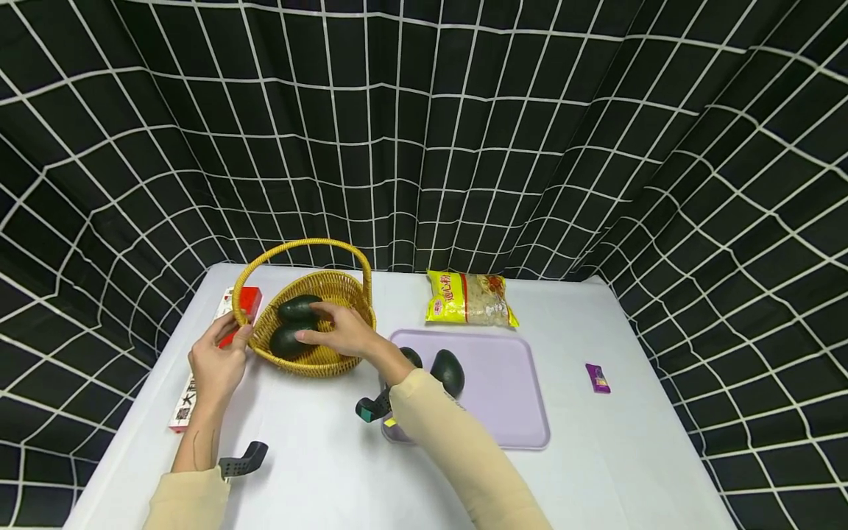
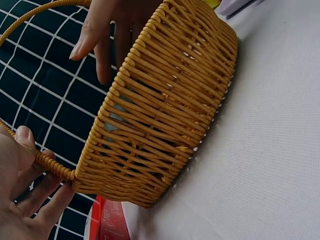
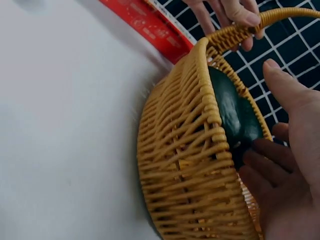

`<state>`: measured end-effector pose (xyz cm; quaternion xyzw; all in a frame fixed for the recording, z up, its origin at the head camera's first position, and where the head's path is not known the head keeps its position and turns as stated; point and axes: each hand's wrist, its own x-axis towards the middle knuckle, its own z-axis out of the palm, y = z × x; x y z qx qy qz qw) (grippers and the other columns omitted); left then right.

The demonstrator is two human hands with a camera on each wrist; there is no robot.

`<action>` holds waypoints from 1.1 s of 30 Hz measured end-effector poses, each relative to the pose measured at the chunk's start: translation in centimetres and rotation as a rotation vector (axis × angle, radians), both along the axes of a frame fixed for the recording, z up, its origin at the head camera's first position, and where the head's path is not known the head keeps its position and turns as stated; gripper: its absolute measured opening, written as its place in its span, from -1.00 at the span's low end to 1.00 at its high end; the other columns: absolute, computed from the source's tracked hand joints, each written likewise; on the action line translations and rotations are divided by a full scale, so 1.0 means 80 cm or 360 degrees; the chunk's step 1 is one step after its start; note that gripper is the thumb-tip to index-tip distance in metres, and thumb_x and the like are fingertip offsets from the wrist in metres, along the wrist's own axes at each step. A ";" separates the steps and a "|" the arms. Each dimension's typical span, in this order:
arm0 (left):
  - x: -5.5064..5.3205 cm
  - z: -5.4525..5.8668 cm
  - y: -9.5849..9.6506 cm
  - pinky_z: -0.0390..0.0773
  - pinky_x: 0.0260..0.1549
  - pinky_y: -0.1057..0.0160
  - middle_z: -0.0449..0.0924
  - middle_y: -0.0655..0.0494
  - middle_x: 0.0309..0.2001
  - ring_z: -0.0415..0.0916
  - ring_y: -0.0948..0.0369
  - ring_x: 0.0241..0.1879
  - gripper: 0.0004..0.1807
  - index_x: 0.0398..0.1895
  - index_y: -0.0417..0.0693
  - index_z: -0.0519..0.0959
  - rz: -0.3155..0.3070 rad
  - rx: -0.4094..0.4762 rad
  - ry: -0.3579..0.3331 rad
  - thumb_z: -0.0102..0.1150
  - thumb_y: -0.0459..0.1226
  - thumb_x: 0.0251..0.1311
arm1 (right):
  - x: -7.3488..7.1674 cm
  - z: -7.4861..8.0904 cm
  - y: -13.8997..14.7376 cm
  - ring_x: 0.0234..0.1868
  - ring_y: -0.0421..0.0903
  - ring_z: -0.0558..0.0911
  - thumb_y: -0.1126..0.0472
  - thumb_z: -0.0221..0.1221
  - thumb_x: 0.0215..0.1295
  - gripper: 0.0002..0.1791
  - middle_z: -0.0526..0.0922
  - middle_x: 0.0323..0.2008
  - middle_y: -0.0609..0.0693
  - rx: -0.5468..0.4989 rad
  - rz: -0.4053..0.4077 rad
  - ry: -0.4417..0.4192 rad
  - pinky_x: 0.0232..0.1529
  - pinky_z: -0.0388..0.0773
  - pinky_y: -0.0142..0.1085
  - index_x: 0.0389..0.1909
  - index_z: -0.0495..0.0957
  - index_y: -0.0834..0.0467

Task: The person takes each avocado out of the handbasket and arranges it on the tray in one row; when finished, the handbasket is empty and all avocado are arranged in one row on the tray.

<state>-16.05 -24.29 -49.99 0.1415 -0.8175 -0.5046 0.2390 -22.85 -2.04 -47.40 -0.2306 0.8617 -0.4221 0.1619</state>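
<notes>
A woven yellow-brown basket point(image 1: 344, 291) with a tall arched handle stands at the left of the table. My left hand point(image 1: 218, 361) holds the foot of that handle between thumb and fingers, at the basket's left side. Inside lie two dark green avocados point(image 1: 288, 343), one behind the other. My right hand point(image 1: 346, 331) reaches over the basket's right rim. Its fingers are at the avocados and, in the right wrist view, its thumb stands spread away from the avocado point(image 3: 227, 105). Two more avocados point(image 1: 448, 373) lie on a pale purple tray point(image 1: 506, 405), one partly behind the right forearm.
A long red and white box point(image 1: 184, 408) lies at the left, partly behind the basket and left hand. A yellow food bag point(image 1: 469, 299) lies behind the tray. A small purple packet point(image 1: 598, 378) lies to the right. Black gridded curtain point(image 1: 464, 147) surrounds the table.
</notes>
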 end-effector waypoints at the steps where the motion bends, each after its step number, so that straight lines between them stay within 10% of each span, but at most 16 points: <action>1: 0.000 0.000 0.000 0.44 -0.01 0.57 0.76 -0.13 0.09 0.48 0.75 -0.17 -0.62 0.23 -0.05 0.68 -0.0004 0.0003 -0.0004 0.35 -0.24 0.38 | 0.000 -0.001 -0.002 0.47 -0.08 0.47 -0.20 0.32 0.38 -0.15 0.49 0.47 0.04 -0.0014 -0.0011 -0.0023 0.46 0.43 -0.23 0.55 0.32 0.09; 14: -0.002 -0.003 -0.003 0.43 -0.11 0.67 0.75 -0.14 0.10 0.51 0.73 -0.21 -0.59 0.25 -0.10 0.66 -0.0014 0.0036 0.0005 0.36 -0.25 0.37 | -0.002 -0.002 -0.012 0.38 0.03 0.55 -0.12 0.33 0.41 -0.25 0.56 0.37 0.11 -0.0147 -0.0119 -0.0161 0.32 0.55 -0.29 0.48 0.40 0.16; 33: -0.002 -0.003 -0.004 0.48 -0.02 0.61 0.77 -0.10 0.09 0.49 0.76 -0.18 -0.60 0.24 -0.08 0.67 -0.0026 0.0011 0.0038 0.37 -0.26 0.36 | 0.004 -0.008 -0.032 0.39 -0.09 0.52 -0.21 0.39 0.31 -0.24 0.57 0.39 0.00 0.0197 -0.0076 -0.0058 0.38 0.50 -0.24 0.45 0.47 0.02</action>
